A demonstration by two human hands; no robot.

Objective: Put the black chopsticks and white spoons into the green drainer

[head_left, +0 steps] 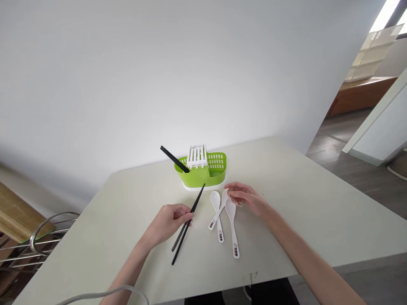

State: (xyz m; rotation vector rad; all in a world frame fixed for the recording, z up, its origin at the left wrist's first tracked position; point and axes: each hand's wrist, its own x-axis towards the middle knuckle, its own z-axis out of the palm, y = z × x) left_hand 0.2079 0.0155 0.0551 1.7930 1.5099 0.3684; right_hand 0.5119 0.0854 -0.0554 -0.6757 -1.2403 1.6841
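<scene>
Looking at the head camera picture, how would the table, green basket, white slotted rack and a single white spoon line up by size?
1. Table
2. Green basket
3. White slotted rack and white spoon: unsure; the rack looks broader, the spoon longer and nearer the camera.

3 spoons [230, 208]: print [235, 250] too small to read; cable [122, 288] cut off.

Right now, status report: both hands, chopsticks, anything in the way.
Left hand holding black chopsticks. Right hand at white spoons, grip unclear. Green basket stands beyond the spoons; no obstruction evident.
</scene>
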